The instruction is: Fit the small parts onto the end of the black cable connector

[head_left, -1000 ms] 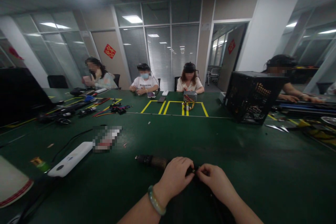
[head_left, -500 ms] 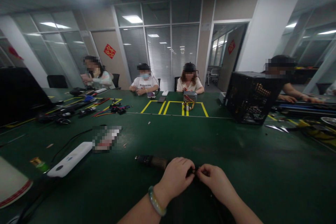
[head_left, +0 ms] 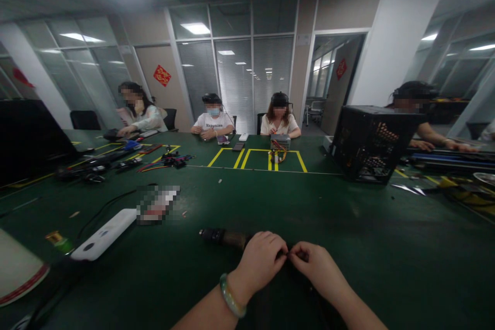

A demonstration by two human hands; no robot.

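- Now lowering a co-worker's hand toward the table, far left.
- Curling left hand over dark cylinder, near, leaving grip unclear.
- Pinching narrowly with right hand, just right.

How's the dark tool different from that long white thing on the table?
The dark tool has a brownish part; the long white thing has a dark round spot. The tool looks rounded, the white thing flatter. The left hand covers part of the tool; no hand touches the white thing. Both are long.
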